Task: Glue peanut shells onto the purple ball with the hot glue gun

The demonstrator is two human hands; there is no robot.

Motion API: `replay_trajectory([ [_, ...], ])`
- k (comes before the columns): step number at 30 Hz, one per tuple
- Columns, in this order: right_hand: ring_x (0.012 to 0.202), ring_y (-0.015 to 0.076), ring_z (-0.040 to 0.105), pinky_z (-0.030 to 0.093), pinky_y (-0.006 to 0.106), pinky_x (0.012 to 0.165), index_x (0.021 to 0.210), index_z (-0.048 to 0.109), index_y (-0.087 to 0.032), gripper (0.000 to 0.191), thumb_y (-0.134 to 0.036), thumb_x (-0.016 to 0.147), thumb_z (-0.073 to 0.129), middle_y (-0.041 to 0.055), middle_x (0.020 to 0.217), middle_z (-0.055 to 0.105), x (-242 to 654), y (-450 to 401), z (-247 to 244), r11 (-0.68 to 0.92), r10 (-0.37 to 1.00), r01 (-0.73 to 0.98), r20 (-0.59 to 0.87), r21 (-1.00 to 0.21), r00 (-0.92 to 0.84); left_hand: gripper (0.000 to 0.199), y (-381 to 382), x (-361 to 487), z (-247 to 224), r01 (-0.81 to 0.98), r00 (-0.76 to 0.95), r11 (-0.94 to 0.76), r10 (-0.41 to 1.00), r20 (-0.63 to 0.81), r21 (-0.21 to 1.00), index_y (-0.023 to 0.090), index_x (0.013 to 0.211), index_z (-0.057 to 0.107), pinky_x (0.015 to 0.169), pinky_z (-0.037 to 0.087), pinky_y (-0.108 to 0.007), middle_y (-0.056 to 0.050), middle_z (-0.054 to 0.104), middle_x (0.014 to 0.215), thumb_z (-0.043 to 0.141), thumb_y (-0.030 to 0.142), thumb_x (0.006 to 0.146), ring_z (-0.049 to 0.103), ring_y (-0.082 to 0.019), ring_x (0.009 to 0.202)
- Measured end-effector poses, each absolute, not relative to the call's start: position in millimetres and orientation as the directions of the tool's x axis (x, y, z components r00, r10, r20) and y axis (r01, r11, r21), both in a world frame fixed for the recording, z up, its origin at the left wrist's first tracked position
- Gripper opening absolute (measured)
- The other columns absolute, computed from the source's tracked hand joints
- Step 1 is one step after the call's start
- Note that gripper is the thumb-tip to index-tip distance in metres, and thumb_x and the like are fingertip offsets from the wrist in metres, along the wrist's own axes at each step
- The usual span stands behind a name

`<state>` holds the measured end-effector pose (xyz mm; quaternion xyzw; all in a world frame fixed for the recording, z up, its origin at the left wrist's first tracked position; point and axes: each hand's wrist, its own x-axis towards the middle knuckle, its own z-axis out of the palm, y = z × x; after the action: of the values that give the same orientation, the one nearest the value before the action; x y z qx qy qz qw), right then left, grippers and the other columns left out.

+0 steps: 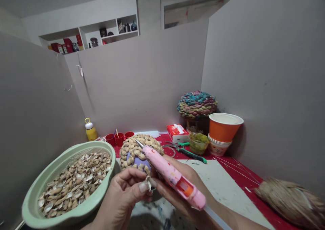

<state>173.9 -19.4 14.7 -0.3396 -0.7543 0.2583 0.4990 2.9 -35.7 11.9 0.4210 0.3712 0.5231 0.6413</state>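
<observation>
Two bare hands meet just in front of a rounded form covered in peanut shells (132, 144), which stands at the middle of the work surface; between its rows of shells, patches of smooth purple base (139, 162) show through. The left hand (118, 198) is closed in a pinch, thumb against finger, on a small pale shell fragment (148, 184); the right hand (188, 170) grips a pink hot glue gun (169, 170), its fingertips also reaching the fragment, and the metal nozzle points toward the shell-covered form, though I cannot tell whether they touch.

The step in hand looks like readying one fragment between the fingertips; from here, the next move seems to call for a steady pinch, with the nozzle kept off the skin; whether any glue is on the piece, I cannot tell.

Left of the form is a pale green plastic colander (111, 155) holding many loose peanut shells (76, 182); behind it to the left are small red cups (119, 139) and a yellow bottle (91, 132). To its right lie green-handled pliers (192, 155), with a red tissue pack (177, 132), a clear tub (198, 143) and an orange paper bucket (224, 129) beyond; a multicoloured braided dome (197, 105) rises behind them; beneath runs a pale board (215, 181) over red cloth (241, 182).
</observation>
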Motion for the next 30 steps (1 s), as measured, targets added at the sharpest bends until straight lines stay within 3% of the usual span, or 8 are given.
replay_trajectory([
  [7,0.061,0.0138,0.054,0.046,0.025,0.055,0.081,0.054,-0.021,0.012,-0.031,0.086,0.06,-0.0008,0.072,0.057,181,-17,20,0.633,0.765,0.212,0.561,-0.744,-0.315,0.029,-36,-4,20,-0.322,0.152,0.05,0.988,0.0,0.946,0.02,0.071,0.067,0.06,0.048,-0.024,0.0,0.061,0.066,0.087,0.03,0.053,0.054,-0.013,0.06],
  [11,0.074,0.019,0.061,0.051,0.029,0.066,0.083,0.058,-0.022,0.008,-0.029,0.084,0.061,0.0022,0.08,0.063,188,-15,30,0.599,0.801,0.244,0.572,-0.763,-0.178,0.022,-30,-15,21,-0.001,-0.032,-0.223,0.974,0.223,0.975,0.021,0.075,0.065,0.065,0.049,-0.025,-0.001,0.064,0.074,0.081,0.031,0.063,0.059,-0.017,0.07],
  [14,0.077,0.0208,0.062,0.052,0.031,0.069,0.083,0.059,-0.022,0.009,-0.031,0.085,0.06,0.0035,0.083,0.065,191,-12,33,0.589,0.803,0.256,0.59,-0.766,-0.083,0.01,-22,-18,19,0.38,-0.078,-0.4,0.885,0.46,0.834,0.023,0.078,0.064,0.07,0.049,-0.028,-0.002,0.065,0.076,0.072,0.028,0.074,0.06,-0.019,0.073],
  [17,0.073,0.0194,0.061,0.051,0.031,0.068,0.082,0.058,-0.021,0.013,-0.033,0.086,0.058,0.0027,0.079,0.064,191,-5,31,0.596,0.801,0.243,0.588,-0.765,-0.114,0.005,-17,-16,17,0.604,-0.02,-0.475,0.793,0.608,0.64,0.024,0.079,0.063,0.068,0.047,-0.029,-0.001,0.065,0.074,0.067,0.026,0.078,0.059,-0.019,0.069],
  [20,0.071,0.0175,0.058,0.048,0.029,0.067,0.082,0.056,-0.019,0.014,-0.033,0.087,0.057,0.0015,0.077,0.062,192,3,27,0.601,0.798,0.265,0.586,-0.754,-0.14,0.005,-14,-11,18,0.673,0.043,-0.526,0.729,0.683,0.52,0.025,0.076,0.062,0.067,0.044,-0.029,-0.001,0.064,0.073,0.066,0.023,0.078,0.058,-0.019,0.069],
  [26,0.075,0.0179,0.056,0.046,0.029,0.068,0.092,0.057,-0.019,0.014,-0.032,0.088,0.055,0.0015,0.079,0.06,195,10,23,0.607,0.793,0.268,0.59,-0.748,-0.15,0.005,-8,-7,16,0.7,0.087,-0.559,0.684,0.724,0.444,0.023,0.076,0.062,0.066,0.041,-0.028,-0.001,0.061,0.071,0.064,0.021,0.08,0.056,-0.019,0.066],
  [30,0.068,0.0168,0.055,0.044,0.027,0.062,0.082,0.055,-0.02,0.012,-0.031,0.085,0.056,0.0001,0.071,0.057,195,12,22,0.633,0.773,0.25,0.618,-0.733,-0.146,0.006,-4,-7,10,0.741,0.152,-0.595,0.6,0.786,0.311,0.02,0.079,0.059,0.066,0.042,-0.028,-0.001,0.06,0.073,0.06,0.018,0.084,0.055,-0.017,0.067],
])
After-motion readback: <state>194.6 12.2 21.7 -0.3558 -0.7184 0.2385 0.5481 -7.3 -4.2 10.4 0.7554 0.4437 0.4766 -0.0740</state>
